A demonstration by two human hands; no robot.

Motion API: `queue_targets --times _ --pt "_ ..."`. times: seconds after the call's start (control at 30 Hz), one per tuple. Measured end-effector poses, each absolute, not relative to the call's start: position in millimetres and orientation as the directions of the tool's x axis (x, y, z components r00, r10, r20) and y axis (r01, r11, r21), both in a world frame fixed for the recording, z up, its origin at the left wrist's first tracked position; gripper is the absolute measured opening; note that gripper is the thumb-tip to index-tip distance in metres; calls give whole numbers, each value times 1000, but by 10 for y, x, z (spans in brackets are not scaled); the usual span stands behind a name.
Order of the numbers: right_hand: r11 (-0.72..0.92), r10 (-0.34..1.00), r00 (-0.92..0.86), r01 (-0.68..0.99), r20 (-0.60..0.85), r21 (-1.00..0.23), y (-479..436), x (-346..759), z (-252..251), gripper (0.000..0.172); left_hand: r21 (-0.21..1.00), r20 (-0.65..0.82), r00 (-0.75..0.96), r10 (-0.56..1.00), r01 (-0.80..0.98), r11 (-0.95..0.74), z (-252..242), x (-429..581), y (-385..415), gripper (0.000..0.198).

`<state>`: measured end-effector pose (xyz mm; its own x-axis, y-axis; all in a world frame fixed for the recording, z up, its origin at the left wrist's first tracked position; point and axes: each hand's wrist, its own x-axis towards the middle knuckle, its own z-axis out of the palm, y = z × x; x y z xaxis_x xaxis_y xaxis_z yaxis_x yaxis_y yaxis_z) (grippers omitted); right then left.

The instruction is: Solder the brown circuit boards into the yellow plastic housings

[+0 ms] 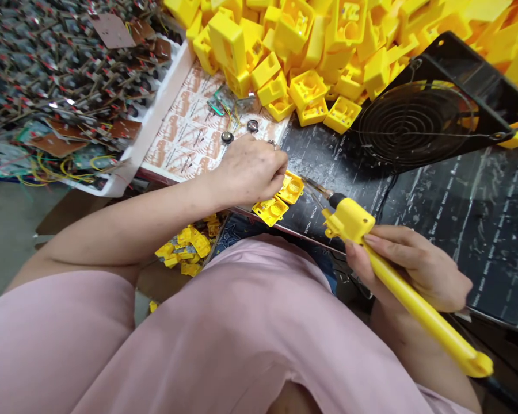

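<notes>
My left hand [250, 169] rests closed on the black mat [414, 190], fingers pinching a small yellow plastic housing [290, 187]. A second yellow housing [270, 210] lies just below it at the mat's edge. My right hand [410, 267] grips a yellow-handled soldering iron [384, 253], its dark tip [317, 187] pointing at the housing held by my left hand. Beyond my left hand lie two small round metal parts [227, 137] and a little wired circuit piece [224, 103] on printed paper.
A big heap of yellow plastic housings [319, 52] fills the back. A black fan with a wire grille [418, 123] leans at right. A white tray [155, 115] with many wired circuit boards sits at left. More yellow parts [185, 250] lie below the table edge.
</notes>
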<state>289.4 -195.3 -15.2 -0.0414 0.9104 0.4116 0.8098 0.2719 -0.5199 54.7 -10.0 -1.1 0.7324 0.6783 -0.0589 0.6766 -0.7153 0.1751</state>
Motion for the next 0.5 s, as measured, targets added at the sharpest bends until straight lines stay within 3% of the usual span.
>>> queue_targets --times 0.1,0.23,0.4,0.5 --pt "364 846 -51 783 531 -505 -1915 2863 -149 12 186 -58 729 682 680 -710 -15 546 -95 30" --pt "394 811 -67 797 581 -458 -1826 2754 -36 32 177 -22 743 669 662 -728 -33 526 -89 30" --pt "432 800 -174 831 575 -350 -1736 2677 25 15 185 -10 748 663 653 -734 -56 506 -92 33" --pt "482 784 -242 818 572 -314 -1692 2681 24 13 175 -8 750 662 653 -737 -61 514 -101 35"
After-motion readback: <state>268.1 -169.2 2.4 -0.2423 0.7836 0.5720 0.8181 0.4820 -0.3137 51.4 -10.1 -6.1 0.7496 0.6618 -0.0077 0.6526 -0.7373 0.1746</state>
